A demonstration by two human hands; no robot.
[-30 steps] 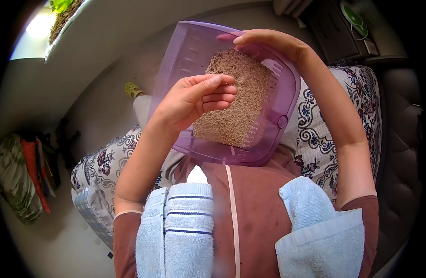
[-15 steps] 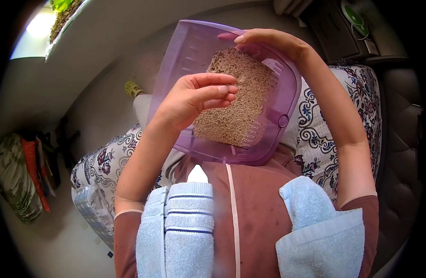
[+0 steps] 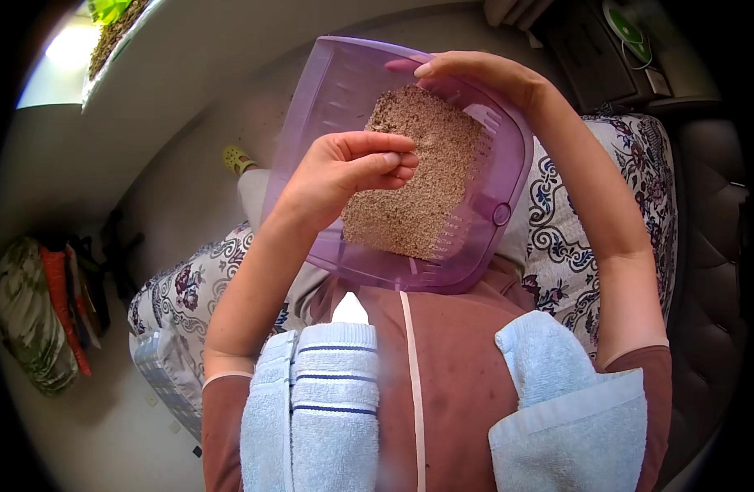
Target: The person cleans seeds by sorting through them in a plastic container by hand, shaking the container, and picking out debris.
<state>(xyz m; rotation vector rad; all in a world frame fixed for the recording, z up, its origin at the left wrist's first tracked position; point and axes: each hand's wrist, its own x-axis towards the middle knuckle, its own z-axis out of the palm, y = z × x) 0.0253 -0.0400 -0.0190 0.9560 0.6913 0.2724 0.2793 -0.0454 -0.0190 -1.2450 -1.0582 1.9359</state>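
Note:
A purple see-through plastic tub with slotted sides rests tilted on my lap. Inside it lies a bed of small beige-brown grains, darker along the far edge. My right hand grips the tub's far rim, thumb outside and fingers partly seen through the plastic. Over the grains hovers my left hand, its thumb and fingertips pressed together in a pinch. Whatever is between those fingertips is too small to make out.
Light blue towels hang over my chest. I sit on a patterned cover. A yellow-green clog is on the floor, a bundle of clothes to the left, a dark cabinet at far right.
My left hand's fingers have drawn slightly closer together, over nearly the same spot. My right hand and the tub have stayed in place.

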